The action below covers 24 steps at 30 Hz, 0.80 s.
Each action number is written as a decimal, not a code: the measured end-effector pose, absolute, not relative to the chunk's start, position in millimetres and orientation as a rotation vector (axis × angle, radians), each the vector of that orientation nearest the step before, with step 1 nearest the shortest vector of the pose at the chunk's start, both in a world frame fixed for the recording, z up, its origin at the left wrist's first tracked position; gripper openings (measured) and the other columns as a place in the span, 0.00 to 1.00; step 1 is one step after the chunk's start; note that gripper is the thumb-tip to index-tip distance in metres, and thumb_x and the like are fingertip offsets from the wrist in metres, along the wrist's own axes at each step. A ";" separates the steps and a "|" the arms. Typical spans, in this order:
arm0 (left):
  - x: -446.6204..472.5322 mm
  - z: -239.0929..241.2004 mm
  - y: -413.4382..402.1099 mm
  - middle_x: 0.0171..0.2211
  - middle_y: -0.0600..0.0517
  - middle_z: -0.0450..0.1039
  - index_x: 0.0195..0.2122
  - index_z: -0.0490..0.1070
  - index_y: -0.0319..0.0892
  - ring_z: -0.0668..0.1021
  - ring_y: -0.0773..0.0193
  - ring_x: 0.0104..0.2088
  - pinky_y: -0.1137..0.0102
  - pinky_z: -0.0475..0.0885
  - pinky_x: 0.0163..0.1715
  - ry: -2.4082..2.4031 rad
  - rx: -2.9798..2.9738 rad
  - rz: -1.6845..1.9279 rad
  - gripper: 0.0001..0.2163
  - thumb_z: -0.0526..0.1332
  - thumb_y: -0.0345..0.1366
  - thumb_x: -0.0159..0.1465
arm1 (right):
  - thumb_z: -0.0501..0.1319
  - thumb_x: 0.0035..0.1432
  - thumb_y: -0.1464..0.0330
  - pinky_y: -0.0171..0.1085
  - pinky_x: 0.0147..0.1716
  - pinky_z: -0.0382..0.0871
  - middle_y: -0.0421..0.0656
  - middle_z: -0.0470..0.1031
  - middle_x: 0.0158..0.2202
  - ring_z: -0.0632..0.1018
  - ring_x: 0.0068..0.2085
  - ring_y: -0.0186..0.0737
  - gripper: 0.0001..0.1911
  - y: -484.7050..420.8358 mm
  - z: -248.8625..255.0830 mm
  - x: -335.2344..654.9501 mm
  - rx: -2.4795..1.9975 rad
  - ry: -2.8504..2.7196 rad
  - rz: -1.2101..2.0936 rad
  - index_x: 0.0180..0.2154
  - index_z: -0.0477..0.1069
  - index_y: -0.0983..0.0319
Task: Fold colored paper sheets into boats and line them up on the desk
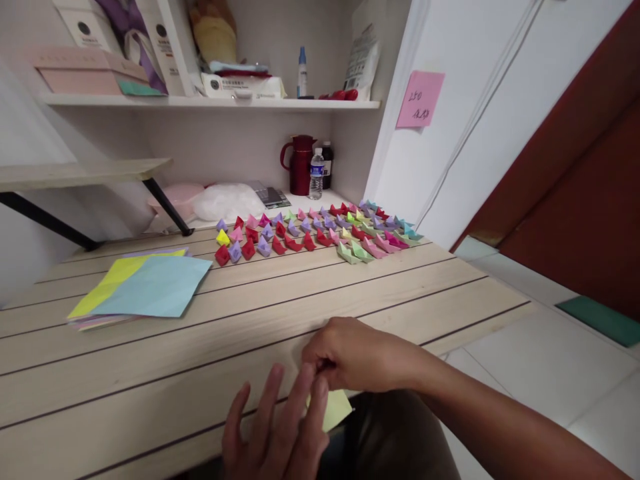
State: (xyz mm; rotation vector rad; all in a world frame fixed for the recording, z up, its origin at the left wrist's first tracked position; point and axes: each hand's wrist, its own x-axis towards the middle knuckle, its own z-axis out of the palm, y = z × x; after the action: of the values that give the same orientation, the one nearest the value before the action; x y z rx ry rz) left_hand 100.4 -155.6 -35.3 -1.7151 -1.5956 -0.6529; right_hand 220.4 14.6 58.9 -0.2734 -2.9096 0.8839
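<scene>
At the near edge of the wooden table (250,313) my right hand (360,357) is curled, its fingertips pinching a small yellow sheet of paper (336,408) that hangs over the table edge. My left hand (275,433) lies just below it, fingers stretched out and spread, their tips touching the same paper and my right fingers. A stack of coloured paper squares (145,287), light blue and yellow on top, lies at the left. Several small folded paper boats (315,233) in red, purple, pink, green and yellow stand in rows at the far side.
Behind the boats stand a dark red jug (300,165) and two bottles (317,175). A shelf (210,101) above holds boxes and packets. A pink sticky note (420,99) hangs on the white wall at right. Tiled floor (550,360) lies to the right of the table.
</scene>
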 end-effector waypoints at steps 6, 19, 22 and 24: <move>98.3 -50.9 -158.0 0.55 0.54 0.74 0.55 0.70 0.44 0.79 0.61 0.50 0.55 0.41 0.69 -1.599 -1.824 -0.516 0.20 0.56 0.24 0.63 | 0.68 0.56 0.69 0.38 0.45 0.67 0.41 0.76 0.44 0.77 0.44 0.39 0.13 10.3 42.4 223.6 -0.358 -2.738 0.605 0.45 0.74 0.56; 113.4 -57.1 -149.7 0.45 0.58 0.81 0.45 0.76 0.46 0.79 0.63 0.46 0.62 0.52 0.65 -1.688 -1.669 -0.964 0.09 0.59 0.37 0.66 | 0.61 0.64 0.62 0.52 0.58 0.61 0.44 0.73 0.55 0.69 0.57 0.49 0.23 -23.6 1.8 280.9 -0.389 -2.680 0.299 0.60 0.64 0.56; 110.0 -55.2 -152.7 0.42 0.54 0.82 0.47 0.75 0.43 0.79 0.63 0.46 0.63 0.59 0.59 -1.668 -1.728 -0.964 0.10 0.57 0.33 0.68 | 0.59 0.65 0.68 0.48 0.53 0.64 0.43 0.77 0.48 0.73 0.51 0.45 0.17 -30.4 -2.3 277.5 -0.416 -2.549 0.341 0.55 0.68 0.56; 104.7 -49.0 -154.6 0.41 0.54 0.82 0.48 0.74 0.44 0.79 0.64 0.45 0.64 0.61 0.55 -1.681 -1.788 -0.911 0.10 0.56 0.32 0.67 | 0.59 0.65 0.69 0.47 0.50 0.64 0.42 0.77 0.45 0.73 0.49 0.44 0.15 -34.8 -3.9 276.1 -0.430 -2.497 0.395 0.53 0.69 0.55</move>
State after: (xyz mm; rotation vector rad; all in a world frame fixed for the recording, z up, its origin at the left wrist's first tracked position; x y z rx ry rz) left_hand 104.7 -154.6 -49.0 -1.7878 -1.6813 -0.9106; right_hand 276.1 -34.8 -3.9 -0.4303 -2.4972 0.3954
